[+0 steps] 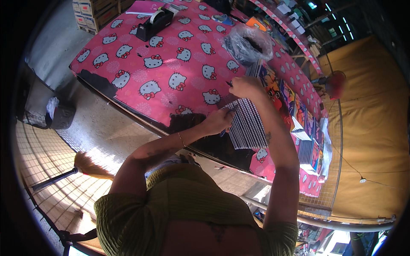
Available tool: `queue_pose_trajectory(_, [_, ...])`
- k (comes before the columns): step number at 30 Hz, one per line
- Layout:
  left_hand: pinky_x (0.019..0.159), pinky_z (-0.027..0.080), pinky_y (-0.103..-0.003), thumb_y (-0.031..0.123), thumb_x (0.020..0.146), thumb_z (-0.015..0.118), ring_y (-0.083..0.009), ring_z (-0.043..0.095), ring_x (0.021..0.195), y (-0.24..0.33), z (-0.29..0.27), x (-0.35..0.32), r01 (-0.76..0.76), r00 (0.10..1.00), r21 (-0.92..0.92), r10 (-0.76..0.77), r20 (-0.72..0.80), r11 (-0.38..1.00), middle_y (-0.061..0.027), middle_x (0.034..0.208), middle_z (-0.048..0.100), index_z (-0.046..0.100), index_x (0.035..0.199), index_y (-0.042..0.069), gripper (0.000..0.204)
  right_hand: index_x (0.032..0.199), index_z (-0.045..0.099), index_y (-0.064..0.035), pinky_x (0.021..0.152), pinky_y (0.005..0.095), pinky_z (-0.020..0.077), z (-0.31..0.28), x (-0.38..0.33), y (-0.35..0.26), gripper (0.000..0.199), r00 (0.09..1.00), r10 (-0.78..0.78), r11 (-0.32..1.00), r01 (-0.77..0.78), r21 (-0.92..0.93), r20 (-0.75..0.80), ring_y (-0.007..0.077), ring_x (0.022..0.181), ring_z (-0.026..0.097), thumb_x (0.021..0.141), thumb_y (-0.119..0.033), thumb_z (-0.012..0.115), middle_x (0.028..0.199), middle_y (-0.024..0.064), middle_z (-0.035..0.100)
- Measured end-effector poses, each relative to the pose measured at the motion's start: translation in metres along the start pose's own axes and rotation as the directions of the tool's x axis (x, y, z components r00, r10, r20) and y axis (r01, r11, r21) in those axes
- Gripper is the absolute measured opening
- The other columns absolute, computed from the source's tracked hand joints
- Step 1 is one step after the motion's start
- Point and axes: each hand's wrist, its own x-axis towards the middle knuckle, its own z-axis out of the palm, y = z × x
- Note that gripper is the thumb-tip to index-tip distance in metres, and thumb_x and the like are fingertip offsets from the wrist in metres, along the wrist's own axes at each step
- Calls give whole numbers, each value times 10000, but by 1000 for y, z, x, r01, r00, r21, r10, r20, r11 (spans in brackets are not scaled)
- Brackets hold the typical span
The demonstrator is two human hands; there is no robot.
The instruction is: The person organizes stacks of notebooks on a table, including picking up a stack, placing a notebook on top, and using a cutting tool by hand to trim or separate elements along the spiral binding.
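A striped stack point(247, 128) of thin books or notebooks, dark and white along its edges, stands at the table's near edge in front of me. My left hand point(218, 121) is closed at the stack's left side; a bit of something blue shows below its fingers, too small to name. Over the far end of the stack, my right hand point(247, 88) is closed, with a small dark tip poking out from its fingers. What either hand grips is mostly hidden. Notebooks with bright coloured covers point(294, 112) lie just right of my right forearm.
A pink cat-print cover point(160, 77) spreads over the table, torn to black near the front edge. On it are a black tape dispenser point(154, 25) and a clear plastic bag point(247, 45). A broom point(87, 166) and dark bin point(63, 117) stand left; cartons point(96, 15) sit behind.
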Motion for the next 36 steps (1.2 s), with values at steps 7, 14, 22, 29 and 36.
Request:
queue_pose_trajectory(7, [470,519,-307,288,1003,414,-172,662,615,5,-3,11,47,998,-22,-48,-32,999,-96,729,615,492,1025,-24,322,1052,697,-93,869,429,509,17,13,8,302,997,-67,991,71,-110,40,301,1032,650,826,-281,628,1079,135,684])
queue_pose_trajectory(14, [474,530,-351,297,999,403,-214,619,487,5,-2,10,59,995,-11,-60,-79,998,-106,626,572,485,982,-65,372,1075,697,-111,881,404,504,23,17,3,277,999,-36,993,39,-110,30,272,1059,648,834,-197,590,1106,116,684])
queue_pose_trajectory(22, [458,522,-321,279,1001,408,-183,621,529,7,-5,6,37,999,-13,-37,-25,999,-85,664,567,473,1077,-41,335,1070,698,-102,894,404,497,29,17,2,283,999,-38,994,39,-105,10,274,1073,642,845,-153,533,1123,121,678])
queue_pose_trajectory(29, [470,521,-292,267,1006,413,-178,678,644,-4,-9,6,86,996,-49,-86,14,995,-88,716,606,505,1048,-32,316,1066,702,-123,879,412,498,21,17,-8,270,999,-29,991,33,-127,35,282,1086,634,852,-143,540,1145,112,672])
queue_pose_trajectory(36, [483,531,-340,268,992,414,-219,653,535,-3,-3,12,76,995,-44,-79,-66,996,-135,666,617,536,952,-57,349,1071,702,-121,882,415,507,28,24,-10,268,997,-64,985,69,-160,36,284,1099,628,839,-115,567,1153,111,669])
